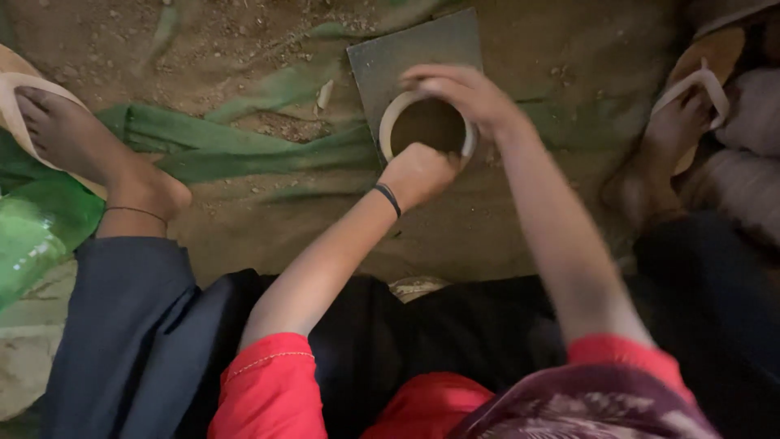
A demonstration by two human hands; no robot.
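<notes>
A pale ring-shaped mould (390, 122) filled with brown earth lies on a dark square slab (410, 49) on the ground. My left hand (418, 172), a dark band at its wrist, is closed in a fist and presses on the near edge of the ring's filling. My right hand (459, 91) curves over the far and right rim of the ring, fingers resting on it. Both arms reach out from red sleeves.
Green sheeting (211, 138) lies crumpled over the sandy ground. My left foot in a pale sandal (73, 134) is at the left, my right foot in a sandal (678, 114) at the right. Pale sacks (751, 146) sit at the far right edge.
</notes>
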